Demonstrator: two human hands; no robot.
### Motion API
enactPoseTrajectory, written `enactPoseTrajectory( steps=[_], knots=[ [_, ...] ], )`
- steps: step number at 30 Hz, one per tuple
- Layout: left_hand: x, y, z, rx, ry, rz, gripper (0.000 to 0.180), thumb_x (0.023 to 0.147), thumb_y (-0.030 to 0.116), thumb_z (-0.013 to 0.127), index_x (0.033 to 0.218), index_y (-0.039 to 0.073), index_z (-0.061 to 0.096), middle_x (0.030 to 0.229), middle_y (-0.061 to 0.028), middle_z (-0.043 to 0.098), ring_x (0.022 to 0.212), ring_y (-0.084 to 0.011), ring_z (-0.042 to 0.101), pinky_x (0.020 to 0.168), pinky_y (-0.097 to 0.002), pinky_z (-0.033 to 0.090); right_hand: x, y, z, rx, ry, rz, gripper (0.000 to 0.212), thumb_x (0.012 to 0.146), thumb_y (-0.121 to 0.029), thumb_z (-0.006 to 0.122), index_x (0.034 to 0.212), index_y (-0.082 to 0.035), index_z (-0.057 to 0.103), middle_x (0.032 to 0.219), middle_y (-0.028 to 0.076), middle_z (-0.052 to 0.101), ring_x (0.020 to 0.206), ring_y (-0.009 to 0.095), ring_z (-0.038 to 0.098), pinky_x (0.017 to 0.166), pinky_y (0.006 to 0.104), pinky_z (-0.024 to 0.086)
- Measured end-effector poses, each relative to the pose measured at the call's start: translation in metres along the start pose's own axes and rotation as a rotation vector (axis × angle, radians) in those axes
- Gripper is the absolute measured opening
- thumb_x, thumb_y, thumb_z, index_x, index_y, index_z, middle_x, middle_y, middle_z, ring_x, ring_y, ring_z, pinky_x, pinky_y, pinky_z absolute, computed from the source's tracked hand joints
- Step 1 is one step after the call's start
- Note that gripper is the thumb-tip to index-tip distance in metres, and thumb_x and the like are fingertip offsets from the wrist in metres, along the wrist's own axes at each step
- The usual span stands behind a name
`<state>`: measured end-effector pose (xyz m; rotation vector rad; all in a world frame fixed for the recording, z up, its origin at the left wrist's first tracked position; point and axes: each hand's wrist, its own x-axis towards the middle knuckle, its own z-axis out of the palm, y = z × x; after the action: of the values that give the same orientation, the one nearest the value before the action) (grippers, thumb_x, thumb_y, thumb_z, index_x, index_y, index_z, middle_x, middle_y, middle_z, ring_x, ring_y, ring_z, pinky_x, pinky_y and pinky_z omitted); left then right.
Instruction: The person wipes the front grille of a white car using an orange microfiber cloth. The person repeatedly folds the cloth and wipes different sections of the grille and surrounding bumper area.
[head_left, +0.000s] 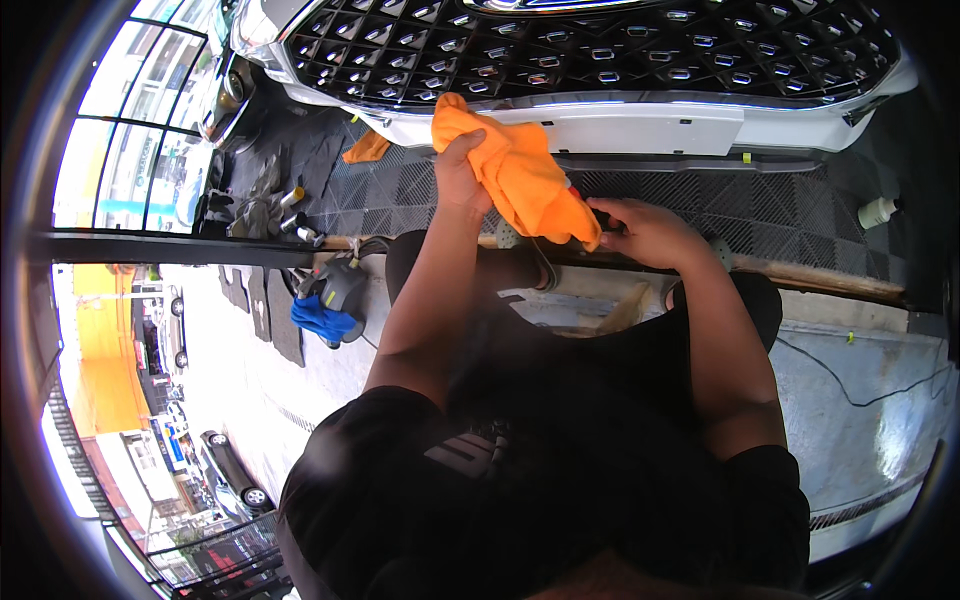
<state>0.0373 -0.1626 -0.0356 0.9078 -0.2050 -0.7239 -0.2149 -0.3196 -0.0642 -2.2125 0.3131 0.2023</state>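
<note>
My left hand (pixel 462 178) is closed around a bunched orange cloth (pixel 520 170), held up before the car's front bumper. The cloth drapes down to the right toward my right hand (pixel 648 232). The fingers of that hand are closed at the cloth's lower end, on a small dark thing with a bit of red beside it; the cloth partly covers it, and its kind cannot be made out. Beyond the cloth is the white car's black grille (pixel 600 60) with chrome studs, above a white bumper panel (pixel 650 130).
Another orange cloth (pixel 367 148) lies on the dark tiled floor (pixel 400 190) to the left. A grey machine (pixel 342 285) with a blue cloth (pixel 322 320) stands lower left. A pale bottle (pixel 878 212) is at the far right. A black cable (pixel 850 400) crosses the grey floor.
</note>
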Motion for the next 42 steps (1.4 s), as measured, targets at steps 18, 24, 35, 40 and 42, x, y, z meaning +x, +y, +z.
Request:
enactPoseTrajectory(
  steps=[18,24,35,40,42],
  knots=[
    [0.053,0.059,0.001,0.043,-0.102,-0.201,0.034,0.089,0.012,0.064,0.121,0.002,0.060,0.109,-0.0185,0.070,0.102,-0.0360,0.071,0.096,-0.0501,0.060,0.029,-0.003,0.021,-0.078,0.030,-0.068,0.058,0.099,-0.036,0.070,0.151,-0.019,0.053,0.120,0.013,0.068,0.112,0.032,0.068,0.098,0.0429,0.053],
    [0.049,0.023,-0.031,0.854,0.024,0.207,0.041,0.089,0.014,0.071,0.125,-0.002,0.059,0.111,-0.0156,0.071,0.103,-0.0323,0.071,0.092,-0.0400,0.059,0.022,-0.001,0.022,-0.017,-0.038,0.019,0.059,0.098,-0.037,0.071,0.152,-0.023,0.053,0.121,0.013,0.067,0.111,0.031,0.068,0.097,0.0428,0.053],
    [0.066,0.037,-0.123,1.877,0.042,0.347,0.038,0.081,0.031,0.074,0.106,0.002,0.072,0.096,-0.0178,0.077,0.095,-0.0383,0.074,0.085,-0.0471,0.059,0.012,0.011,0.014,-0.022,0.005,0.035,0.060,0.099,-0.036,0.070,0.154,-0.023,0.051,0.119,0.013,0.068,0.110,0.030,0.068,0.095,0.0418,0.054],
    [0.050,0.028,-0.105,1.756,0.062,0.594,0.034,0.081,0.032,0.075,0.104,0.006,0.071,0.095,-0.0163,0.077,0.087,-0.0401,0.074,0.079,-0.0493,0.060,0.009,0.012,0.017,0.013,0.014,0.049,0.061,0.099,-0.036,0.070,0.155,-0.024,0.050,0.120,0.013,0.068,0.112,0.030,0.067,0.098,0.0422,0.053],
    [0.067,0.030,-0.073,1.781,0.032,0.586,0.035,0.083,0.033,0.075,0.106,0.008,0.072,0.099,-0.0158,0.077,0.089,-0.0399,0.075,0.082,-0.0492,0.061,0.013,0.008,0.014,-0.026,-0.023,0.063,0.062,0.099,-0.036,0.070,0.155,-0.024,0.050,0.121,0.013,0.068,0.113,0.031,0.067,0.098,0.0425,0.053]
  ],
)
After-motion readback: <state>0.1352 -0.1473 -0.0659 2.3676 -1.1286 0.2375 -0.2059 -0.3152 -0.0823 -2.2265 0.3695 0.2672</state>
